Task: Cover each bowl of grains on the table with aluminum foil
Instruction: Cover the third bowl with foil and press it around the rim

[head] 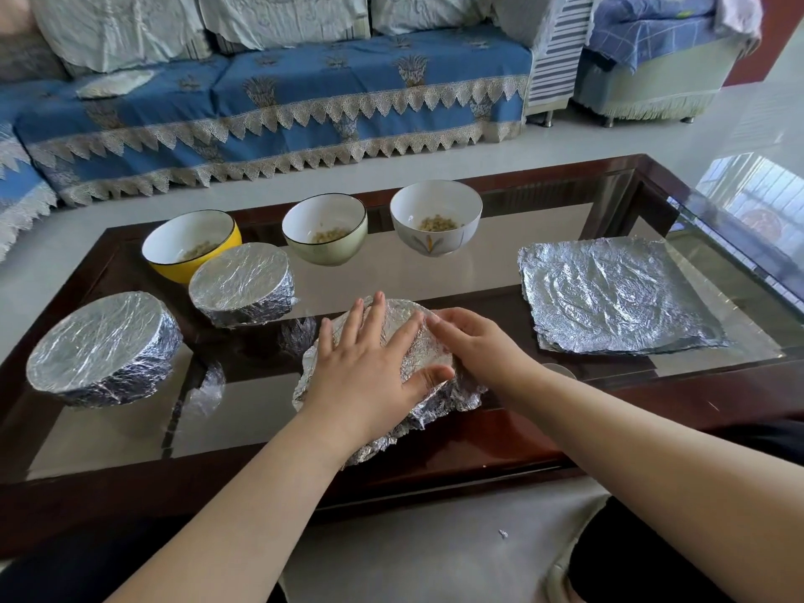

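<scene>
Head cam, one view. Left hand (370, 367) + right hand (474, 346): bare, no gloves, rings, watch or bands. Nails short, no polish seen. Both forearms bare to frame edge, no sleeves in view. Lower frame: dark (black) clothing over legs/lap, both sides. Light-coloured item at bottom right edge, can't ID.

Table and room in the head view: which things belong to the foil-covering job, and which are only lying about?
Job:
- left hand, right hand, both on the bowl being wrapped
- two wrapped bowls
- yellow bowl, green bowl, white bowl, uncovered
- foil sheets

Lying about:
- sofa
- footstool
- foil scrap on the floor
</scene>
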